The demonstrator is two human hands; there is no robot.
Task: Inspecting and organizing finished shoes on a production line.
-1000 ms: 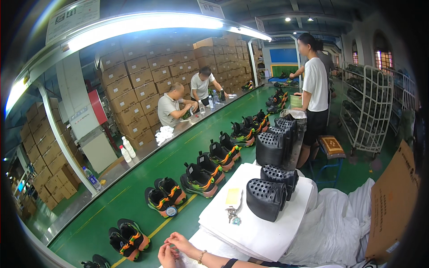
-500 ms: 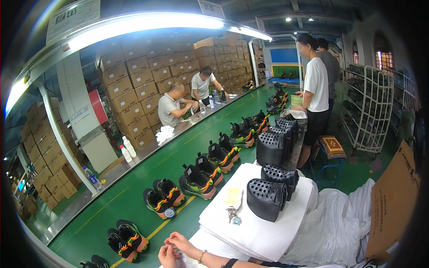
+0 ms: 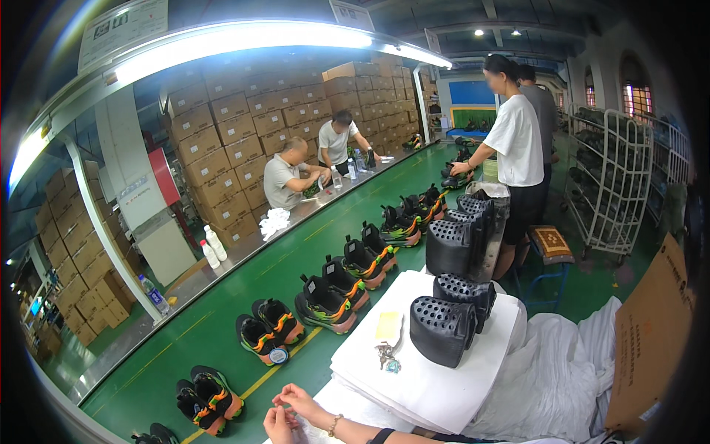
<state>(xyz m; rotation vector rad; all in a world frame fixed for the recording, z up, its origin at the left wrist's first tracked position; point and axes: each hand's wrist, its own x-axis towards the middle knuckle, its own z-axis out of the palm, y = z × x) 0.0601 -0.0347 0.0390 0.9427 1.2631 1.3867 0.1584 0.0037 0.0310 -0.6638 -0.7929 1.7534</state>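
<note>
At the lower edge my left hand (image 3: 279, 426) and my right hand (image 3: 305, 404) are close together, fingers curled and tips pinched. Whatever is between them is too small to make out. A bracelet (image 3: 336, 425) circles my right wrist. Beyond them, on the green conveyor belt (image 3: 159, 352), the nearest pairs of black, orange and green sneakers (image 3: 209, 400) and a second pair of sneakers (image 3: 270, 331) stand upright. A round tag (image 3: 279, 354) rests against that second pair. To the right is a stack of white sheets (image 3: 444, 385) bearing two black perforated shoe-shaped forms (image 3: 441, 331).
A yellow-labelled key bunch (image 3: 388, 359) lies on the sheets. More black forms (image 3: 452, 244) stand behind. White bottles (image 3: 209, 254) and cloths (image 3: 275, 222) line the far ledge. Co-workers stand across and beside the belt. A cardboard sheet (image 3: 651, 333) and wheeled rack (image 3: 608, 177) are at right.
The standing co-worker in white has stretched an arm left to the shoes on the belt. My hands stay in nearly the same place. The nearest sneakers have shifted very slightly left.
</note>
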